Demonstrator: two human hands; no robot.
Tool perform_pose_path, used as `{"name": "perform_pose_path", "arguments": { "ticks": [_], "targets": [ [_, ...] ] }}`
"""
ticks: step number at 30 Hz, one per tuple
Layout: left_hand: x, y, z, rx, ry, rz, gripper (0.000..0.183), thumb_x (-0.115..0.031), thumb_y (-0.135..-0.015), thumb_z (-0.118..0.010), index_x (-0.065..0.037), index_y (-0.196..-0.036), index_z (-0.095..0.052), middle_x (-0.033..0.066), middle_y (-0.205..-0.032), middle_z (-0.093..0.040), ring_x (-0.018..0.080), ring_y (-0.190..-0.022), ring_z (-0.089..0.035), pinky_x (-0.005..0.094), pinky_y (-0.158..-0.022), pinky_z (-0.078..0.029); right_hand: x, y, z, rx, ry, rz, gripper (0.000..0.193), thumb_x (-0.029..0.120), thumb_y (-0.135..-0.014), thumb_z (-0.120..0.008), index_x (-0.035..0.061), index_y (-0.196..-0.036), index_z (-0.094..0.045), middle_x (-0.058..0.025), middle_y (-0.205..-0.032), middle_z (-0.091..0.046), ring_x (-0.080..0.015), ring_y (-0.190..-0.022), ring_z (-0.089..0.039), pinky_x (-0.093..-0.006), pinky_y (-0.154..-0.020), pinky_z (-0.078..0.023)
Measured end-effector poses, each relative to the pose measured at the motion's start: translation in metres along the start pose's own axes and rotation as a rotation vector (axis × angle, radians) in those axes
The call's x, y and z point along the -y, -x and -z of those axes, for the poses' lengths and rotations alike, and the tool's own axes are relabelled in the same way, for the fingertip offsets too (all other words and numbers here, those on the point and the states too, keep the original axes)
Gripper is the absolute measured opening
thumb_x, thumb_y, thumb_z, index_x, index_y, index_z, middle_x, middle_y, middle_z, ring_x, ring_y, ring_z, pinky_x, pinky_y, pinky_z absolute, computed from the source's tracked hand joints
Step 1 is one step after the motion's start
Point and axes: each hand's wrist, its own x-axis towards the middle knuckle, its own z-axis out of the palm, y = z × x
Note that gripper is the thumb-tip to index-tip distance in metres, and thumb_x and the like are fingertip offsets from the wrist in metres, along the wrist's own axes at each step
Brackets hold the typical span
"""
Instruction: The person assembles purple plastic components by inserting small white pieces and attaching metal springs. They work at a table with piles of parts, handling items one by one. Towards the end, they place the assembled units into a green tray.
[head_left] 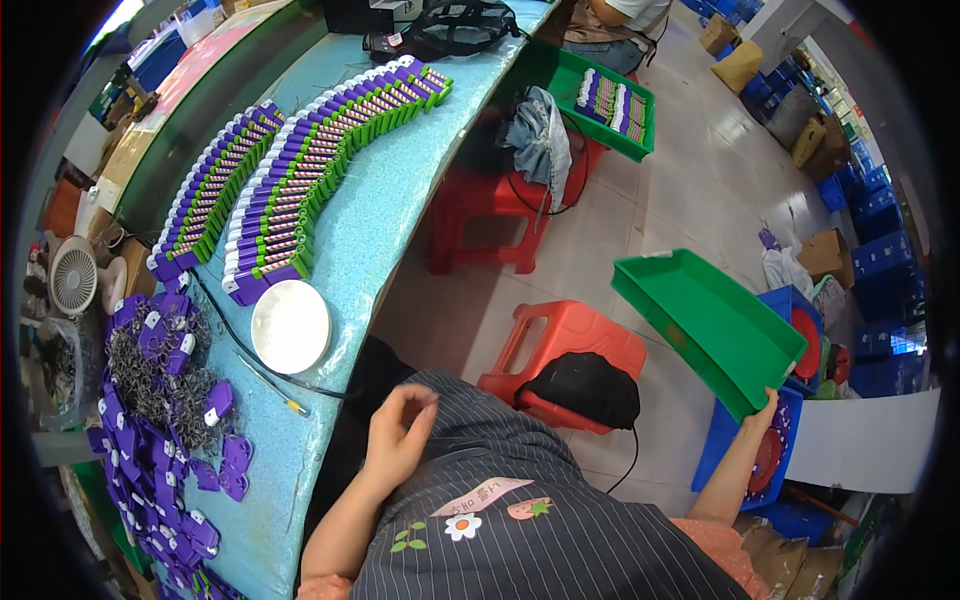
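My right hand (762, 418) is closed on the near corner of a green plastic tray (690, 315), which tilts out over the floor at the right with a bare inside. My left hand (398, 435) hovers by my striped apron near the table edge, fingers loosely curled and apart, with nothing visible in it. On the blue table (370, 215) two curved rows of purple, white and green plastic pieces (300, 190) stand packed side by side. Nearest my left hand on the tabletop is a round white lid or dish (290, 326).
Purple parts (150, 480) and a heap of thin metal rings (160, 370) cover the table's left. A screwdriver-like tool (275, 385) lies by a black cable. Red stools (575, 345) stand beside me; a filled green tray (600, 100) rests farther off, near another person (610, 30).
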Motion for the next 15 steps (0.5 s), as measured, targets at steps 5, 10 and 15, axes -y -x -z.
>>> {"name": "perform_pose_path", "arguments": {
  "ticks": [5, 10, 15],
  "targets": [
    [0.019, -0.067, -0.040, 0.172, 0.339, 0.502, 0.051, -0.029, -0.088, -0.062, 0.006, -0.120, -0.042, 0.0167, -0.113, -0.053, 0.0217, -0.094, -0.059, 0.0307, -0.080, -0.049, 0.019, -0.025, 0.043, 0.135, 0.046, -0.151, 0.041, 0.028, -0.071, -0.066, 0.0052, -0.105, -0.061, -0.0070, -0.101, -0.063, -0.0252, -0.090, -0.061, -0.0390, -0.080, -0.051],
    [0.053, -0.127, -0.088, 0.247, 0.245, 0.686, 0.094, -0.057, -0.078, -0.064, 0.009, -0.134, -0.029, 0.0259, -0.133, -0.039, 0.0369, -0.119, -0.046, 0.0480, -0.095, -0.041, 0.048, 0.007, 0.027, 0.322, 0.109, -0.163, 0.042, 0.034, -0.076, -0.062, 0.0034, -0.105, -0.060, -0.0090, -0.097, -0.064, -0.0232, -0.087, -0.062, -0.0355, -0.080, -0.051],
    [0.052, -0.171, -0.099, 0.306, 0.442, 0.674, 0.090, -0.055, -0.076, -0.067, -0.006, -0.140, -0.029, 0.0239, -0.139, -0.030, 0.0389, -0.128, -0.031, 0.0603, -0.098, -0.029, -0.011, 0.007, 0.041, 0.478, 0.055, -0.203, 0.035, 0.032, -0.080, -0.058, 0.0030, -0.099, -0.061, -0.0071, -0.092, -0.064, -0.0195, -0.081, -0.062, -0.0314, -0.074, -0.051]
  ]
}}
